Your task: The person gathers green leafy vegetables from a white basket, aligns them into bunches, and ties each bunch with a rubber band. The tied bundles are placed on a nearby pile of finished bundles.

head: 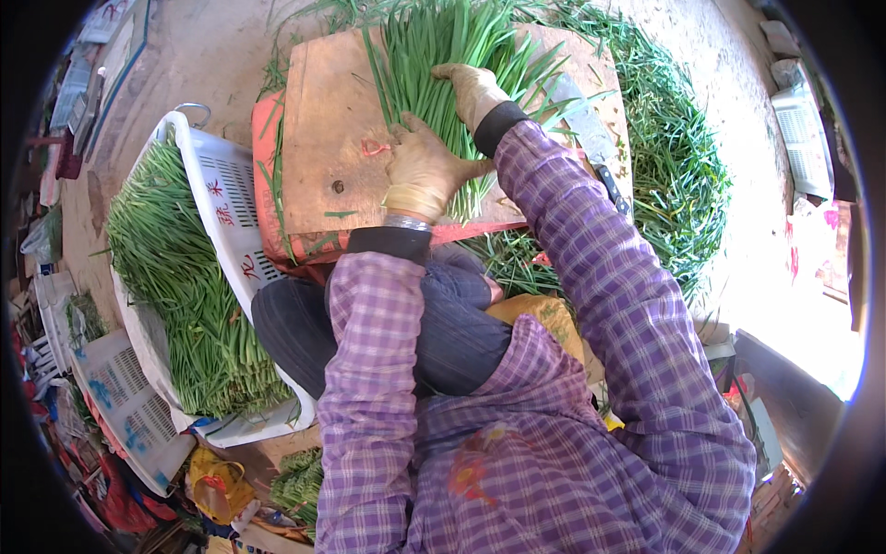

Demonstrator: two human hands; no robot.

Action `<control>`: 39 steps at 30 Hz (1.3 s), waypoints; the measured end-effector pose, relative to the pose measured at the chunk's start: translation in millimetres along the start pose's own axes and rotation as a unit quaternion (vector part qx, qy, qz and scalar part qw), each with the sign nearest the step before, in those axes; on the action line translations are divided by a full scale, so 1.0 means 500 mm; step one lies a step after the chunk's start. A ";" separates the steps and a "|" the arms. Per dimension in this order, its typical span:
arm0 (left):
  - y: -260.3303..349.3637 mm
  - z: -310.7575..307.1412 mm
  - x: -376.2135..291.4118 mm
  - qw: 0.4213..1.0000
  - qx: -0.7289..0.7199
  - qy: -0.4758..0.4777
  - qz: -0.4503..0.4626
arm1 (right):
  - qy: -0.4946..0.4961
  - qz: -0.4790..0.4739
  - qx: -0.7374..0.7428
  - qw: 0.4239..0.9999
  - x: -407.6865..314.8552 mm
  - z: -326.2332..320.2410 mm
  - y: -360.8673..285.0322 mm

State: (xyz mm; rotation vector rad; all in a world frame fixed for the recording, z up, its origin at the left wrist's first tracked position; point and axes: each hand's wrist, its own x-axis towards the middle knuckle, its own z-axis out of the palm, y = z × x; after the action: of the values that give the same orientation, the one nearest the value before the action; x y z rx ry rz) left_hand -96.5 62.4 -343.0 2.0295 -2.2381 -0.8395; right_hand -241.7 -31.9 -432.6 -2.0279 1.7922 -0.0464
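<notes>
A bundle of long green leaves, apparently garlic chives (443, 76), lies across a wooden board (318, 138). My left hand (426, 163), in a pale soiled glove, rests on the bundle's lower part with its fingers spread and the thumb reaching over the stems. My right hand (472, 90), gloved too, lies on the bundle's upper right side; its fingertips point left, and its grip underneath is hidden. Right of the bundle, a wide-bladed knife (585, 124) with a black handle lies on the board, partly under leaves. A small red loop (374, 147) is left of my left hand.
A white plastic crate (221, 201) full of chives (201, 298) stands at the left. Loose green leaves (671, 152) are heaped along the board's right side. Red sacking (266, 166) shows under the board. Another crate (131, 401) and a yellow bag (220, 485) sit lower left.
</notes>
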 end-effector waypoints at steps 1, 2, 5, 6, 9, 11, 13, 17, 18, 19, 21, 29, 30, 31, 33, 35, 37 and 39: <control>0.005 0.013 -0.004 1.000 0.022 0.010 -0.008 | 0.010 0.009 0.078 0.997 -0.010 -0.006 0.000; 0.009 0.025 -0.008 0.999 0.044 0.026 -0.016 | 0.021 0.018 0.155 0.987 -0.020 -0.017 -0.006; -0.002 0.046 0.000 0.999 0.024 0.038 -0.014 | -0.037 0.113 0.659 0.742 -0.082 -0.081 -0.009; -0.011 0.053 0.004 0.998 0.010 0.056 -0.002 | 0.063 0.043 0.502 0.861 -0.126 -0.100 -0.001; -0.029 0.070 0.022 0.996 -0.030 0.087 0.017 | 0.320 0.121 0.506 0.792 -0.250 -0.123 0.016; -0.038 0.077 0.033 0.995 -0.069 0.071 0.006 | 0.227 0.236 0.512 0.794 -0.330 -0.111 0.041; -0.047 0.079 0.041 0.992 -0.104 0.070 0.010 | 0.145 0.232 0.581 0.767 -0.390 -0.045 0.026; -0.087 0.049 0.061 0.988 -0.149 -0.050 0.000 | 0.077 0.279 0.583 0.759 -0.396 0.049 -0.005; -0.095 0.043 0.066 0.985 -0.161 -0.067 -0.012 | 0.076 0.272 0.593 0.754 -0.386 0.060 -0.011; -0.102 0.038 0.071 0.981 -0.173 -0.084 -0.025 | 0.081 0.262 0.600 0.751 -0.372 0.067 -0.018; -0.111 0.034 0.078 0.980 -0.181 -0.079 -0.022 | 0.092 0.252 0.604 0.750 -0.338 0.070 -0.031; -0.131 0.009 0.081 0.929 -0.341 -0.138 -0.037 | 0.022 0.146 0.434 0.889 -0.210 0.047 -0.026; -0.129 0.009 0.082 0.932 -0.329 -0.145 -0.039 | 0.019 0.098 0.321 0.942 -0.198 0.046 -0.019; -0.129 0.009 0.081 0.933 -0.329 -0.146 -0.024 | 0.009 0.088 0.285 0.954 -0.187 0.048 -0.013; -0.117 0.021 0.082 0.964 -0.252 -0.086 0.020 | -0.012 0.069 0.215 0.974 -0.169 0.056 -0.002; -0.099 0.040 0.076 0.964 -0.252 -0.077 0.037 | 0.007 -0.045 0.009 0.999 -0.157 0.070 0.006; -0.075 0.062 0.063 0.987 -0.154 0.011 0.053 | -0.003 -0.148 -0.252 0.956 -0.148 0.087 0.013; -0.050 0.081 0.042 0.994 0.014 0.109 0.010 | 0.026 -0.033 -0.039 0.998 -0.147 0.101 0.019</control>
State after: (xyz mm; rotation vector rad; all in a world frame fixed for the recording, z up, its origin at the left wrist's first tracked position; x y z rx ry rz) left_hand -91.1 57.6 -394.5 1.9975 -2.1587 -0.5556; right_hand -247.3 52.3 -462.8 -2.1604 1.7832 -0.0513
